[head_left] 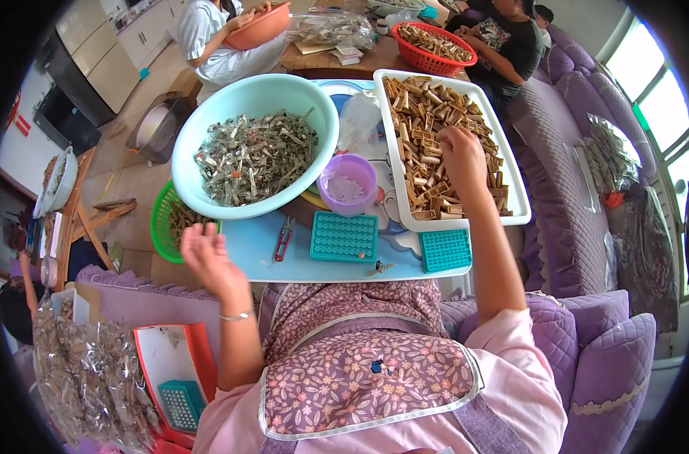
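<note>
My right hand (461, 153) reaches into a white tray (435, 225) heaped with short brown tube-like pieces (420, 144). Its fingers bend down together among them; whatever they grip is hidden. Near the table's left edge, my left hand (210, 259) is raised with fingers apart, holding nothing. Beyond it stands a big pale-blue basin (184, 163) full of small clear-wrapped pieces (257, 155). Between basin and tray sits a purple bowl (328, 198) with whitish bits inside. Two teal moulded trays with small cells, one larger (344, 236) and one smaller (445, 251), lie near the table's front edge.
Red-handled snips (284, 240) and a small thin item (381, 268) lie on the blue tabletop (246, 253). A green basket (163, 227) stands left, below the basin. Across the table, people sit with an orange basin (261, 29) and a red basket (435, 66). Purple sofas flank me.
</note>
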Action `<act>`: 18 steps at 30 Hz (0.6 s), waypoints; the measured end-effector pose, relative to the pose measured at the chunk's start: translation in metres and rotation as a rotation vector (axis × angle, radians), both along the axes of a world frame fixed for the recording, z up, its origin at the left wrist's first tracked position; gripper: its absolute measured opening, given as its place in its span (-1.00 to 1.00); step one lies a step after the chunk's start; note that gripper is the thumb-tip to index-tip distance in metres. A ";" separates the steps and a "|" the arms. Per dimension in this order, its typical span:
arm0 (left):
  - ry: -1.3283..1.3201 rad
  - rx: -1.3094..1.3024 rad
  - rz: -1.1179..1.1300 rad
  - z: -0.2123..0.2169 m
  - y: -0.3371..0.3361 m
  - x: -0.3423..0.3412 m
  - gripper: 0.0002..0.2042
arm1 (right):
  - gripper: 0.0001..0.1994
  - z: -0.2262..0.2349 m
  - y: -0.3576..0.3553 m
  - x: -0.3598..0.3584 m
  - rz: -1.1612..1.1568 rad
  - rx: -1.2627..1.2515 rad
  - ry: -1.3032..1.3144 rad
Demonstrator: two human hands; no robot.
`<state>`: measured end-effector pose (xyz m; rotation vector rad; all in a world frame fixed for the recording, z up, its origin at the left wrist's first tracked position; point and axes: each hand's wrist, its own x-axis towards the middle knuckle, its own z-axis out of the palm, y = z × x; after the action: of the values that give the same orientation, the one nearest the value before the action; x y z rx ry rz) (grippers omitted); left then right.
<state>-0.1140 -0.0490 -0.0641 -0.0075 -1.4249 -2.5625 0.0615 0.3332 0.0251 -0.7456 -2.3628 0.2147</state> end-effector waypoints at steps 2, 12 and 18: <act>-0.055 -0.004 -0.229 0.017 0.028 0.045 -0.68 | -0.87 -0.012 0.036 -0.013 -0.044 0.031 -0.124; -0.121 -0.141 -0.983 0.014 0.068 0.120 -0.74 | -0.91 -0.012 0.023 -0.016 -0.139 0.020 -0.139; 0.062 -0.045 -0.797 0.014 0.079 0.105 -0.53 | -0.80 0.011 -0.143 -0.013 0.509 -0.801 -0.115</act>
<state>-0.0086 0.0299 -0.0506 -0.8072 -1.6988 -3.0674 0.0487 0.1901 0.0356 -0.4727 -2.5173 1.4210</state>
